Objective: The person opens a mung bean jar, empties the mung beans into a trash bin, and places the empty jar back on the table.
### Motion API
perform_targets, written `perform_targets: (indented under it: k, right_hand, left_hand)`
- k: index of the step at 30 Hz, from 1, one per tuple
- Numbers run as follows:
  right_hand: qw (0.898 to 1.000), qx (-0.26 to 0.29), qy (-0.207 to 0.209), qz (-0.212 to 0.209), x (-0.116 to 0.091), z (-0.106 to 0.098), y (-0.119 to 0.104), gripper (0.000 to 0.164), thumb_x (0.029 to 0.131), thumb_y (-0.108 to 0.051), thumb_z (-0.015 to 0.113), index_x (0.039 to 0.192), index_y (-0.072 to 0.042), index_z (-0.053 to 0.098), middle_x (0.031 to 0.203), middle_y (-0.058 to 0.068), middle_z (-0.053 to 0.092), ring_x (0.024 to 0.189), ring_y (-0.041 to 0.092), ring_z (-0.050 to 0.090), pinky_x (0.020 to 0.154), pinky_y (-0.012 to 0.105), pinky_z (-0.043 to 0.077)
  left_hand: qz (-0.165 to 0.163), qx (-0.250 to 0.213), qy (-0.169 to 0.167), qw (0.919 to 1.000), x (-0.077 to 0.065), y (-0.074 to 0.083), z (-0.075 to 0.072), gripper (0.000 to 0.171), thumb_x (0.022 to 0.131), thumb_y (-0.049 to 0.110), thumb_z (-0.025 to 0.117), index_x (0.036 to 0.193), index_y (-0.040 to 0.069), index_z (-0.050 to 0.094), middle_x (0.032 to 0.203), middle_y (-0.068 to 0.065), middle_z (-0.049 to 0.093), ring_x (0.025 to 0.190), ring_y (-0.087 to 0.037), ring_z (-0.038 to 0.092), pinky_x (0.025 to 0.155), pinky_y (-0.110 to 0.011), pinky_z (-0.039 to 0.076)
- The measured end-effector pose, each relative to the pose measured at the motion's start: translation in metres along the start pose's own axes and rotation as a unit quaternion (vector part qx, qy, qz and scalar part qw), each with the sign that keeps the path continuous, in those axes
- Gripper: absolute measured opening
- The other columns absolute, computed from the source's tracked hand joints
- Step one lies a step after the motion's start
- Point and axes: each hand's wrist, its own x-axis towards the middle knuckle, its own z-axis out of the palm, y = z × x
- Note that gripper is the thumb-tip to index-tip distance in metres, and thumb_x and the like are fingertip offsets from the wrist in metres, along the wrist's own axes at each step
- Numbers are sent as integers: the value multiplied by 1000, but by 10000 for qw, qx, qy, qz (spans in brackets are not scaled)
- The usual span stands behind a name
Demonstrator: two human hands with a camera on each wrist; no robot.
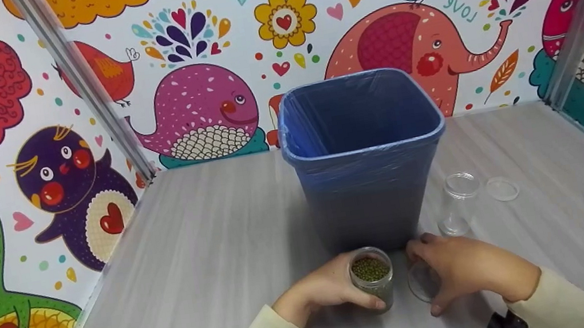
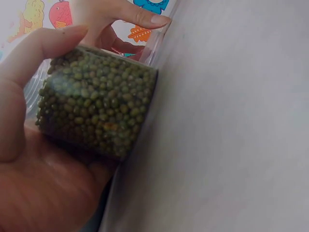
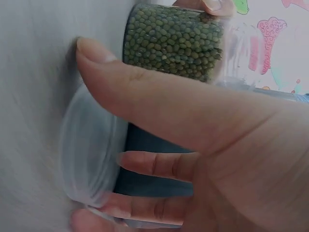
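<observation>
My left hand (image 1: 329, 286) grips a clear jar (image 2: 96, 96) of green mung beans, its thumb and fingers wrapped round the side. The jar is uncapped and stands close to upright in the head view. Just right of it, a clear round lid (image 3: 89, 150) lies on the table. Over this lid reaches my right hand (image 1: 466, 265), with thumb and fingers spread on opposite sides of the rim. In the right wrist view the thumb looks apart from the lid, while lower fingers are close to its edge; firm contact is unclear.
A blue-grey bin (image 1: 367, 199) with a clear liner stands behind both hands. To its right are an uncapped clear jar (image 1: 456, 206) and another clear lid (image 1: 503, 189) on the grey table (image 1: 211, 240). Patterned panels (image 1: 214, 106) enclose the back and sides.
</observation>
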Motion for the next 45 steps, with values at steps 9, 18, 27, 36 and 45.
perform_targets:
  k: [9,18,27,36,45]
  right_hand:
    - [9951,-381,841,-352,-8,-29,-16,45,73,-44,96,102,-23,68,97,-10,63,81,10,62,65,38,53]
    - [9258,779,3413,-1430,-13,-50,-41,26,83,-10,91,94,-23,71,80,-17,62,72,1,60,64,20,52]
    - [8038,648,5753,-1367,-14,-75,-43,51,103,-50,67,95,0,73,89,13,61,90,18,55,82,15,43]
    - [8048,252,5813,-1174,7,-103,-32,50,98,-46,73,118,-1,74,127,22,64,133,32,54,115,30,40]
    - [8328,168,5359,-1379,35,-106,-17,55,91,-24,81,140,-5,65,147,15,60,146,34,47,123,40,36]
  left_hand:
    - [21,-109,-33,9999,1,-1,0,65,72,-7,90,129,13,67,114,13,69,109,-3,63,108,-24,44]
    - [-18,-16,-62,10000,2,-1,0,64,73,-5,90,130,14,67,115,14,69,110,-3,63,108,-24,44]
    - [-60,28,-24,10000,4,-2,3,64,72,-5,91,129,13,68,114,13,69,109,-3,63,108,-24,44]
    - [-126,-17,-30,9999,2,-1,1,65,72,-5,91,128,16,68,115,13,69,111,-3,63,109,-24,44]
    - [-176,-44,-3,9998,0,-2,-1,66,72,-5,91,130,18,68,118,13,69,113,-4,63,109,-24,43]
